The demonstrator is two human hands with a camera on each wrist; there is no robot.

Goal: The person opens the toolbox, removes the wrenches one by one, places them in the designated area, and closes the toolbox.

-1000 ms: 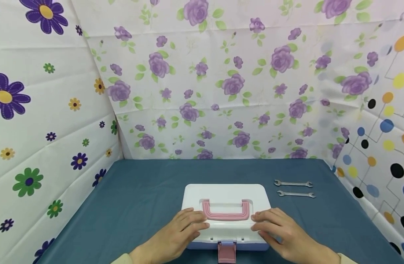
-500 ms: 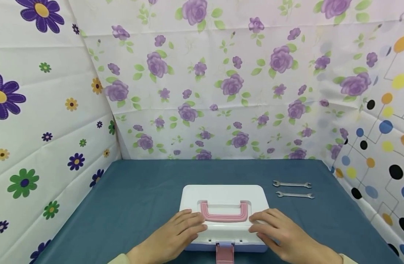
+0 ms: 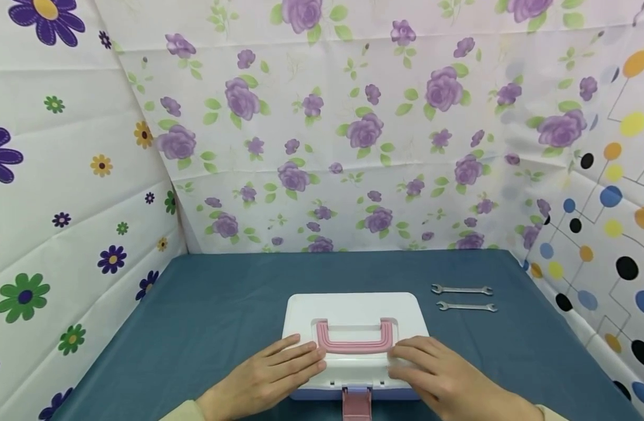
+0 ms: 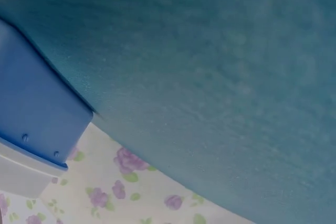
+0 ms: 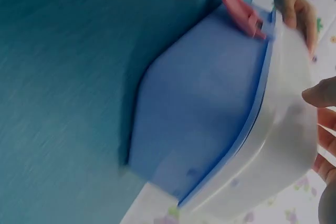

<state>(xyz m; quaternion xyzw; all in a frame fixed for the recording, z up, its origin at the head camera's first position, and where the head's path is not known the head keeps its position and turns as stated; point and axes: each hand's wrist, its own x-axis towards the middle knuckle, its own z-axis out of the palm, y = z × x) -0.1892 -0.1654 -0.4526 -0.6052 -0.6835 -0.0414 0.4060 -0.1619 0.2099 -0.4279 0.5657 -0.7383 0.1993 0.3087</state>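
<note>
A toolbox with a white lid point(image 3: 353, 307) and a blue base point(image 5: 199, 87) stands on the table in the head view, lid down. Its pink handle point(image 3: 355, 348) lies folded flat on top. The pink front latch point(image 3: 356, 403) hangs unfastened, and the right wrist view shows it swung out from the base. My left hand point(image 3: 264, 374) rests on the lid's left front, fingertips beside the handle. On the right front, my right hand point(image 3: 448, 374) touches the lid with extended fingers near the handle's corner. The left wrist view shows only the toolbox's end and cloth, no fingers.
Two open-ended wrenches, a farther one point(image 3: 461, 290) and a nearer one point(image 3: 466, 306), lie parallel to the right behind the toolbox. A blue-green cloth point(image 3: 222, 316) covers the table. Patterned fabric walls point(image 3: 322, 128) enclose the back and sides.
The head view has turned slightly, so everything appears farther left. My right fingertips have moved slightly inward toward the handle. The toolbox stays lid down with its latch hanging.
</note>
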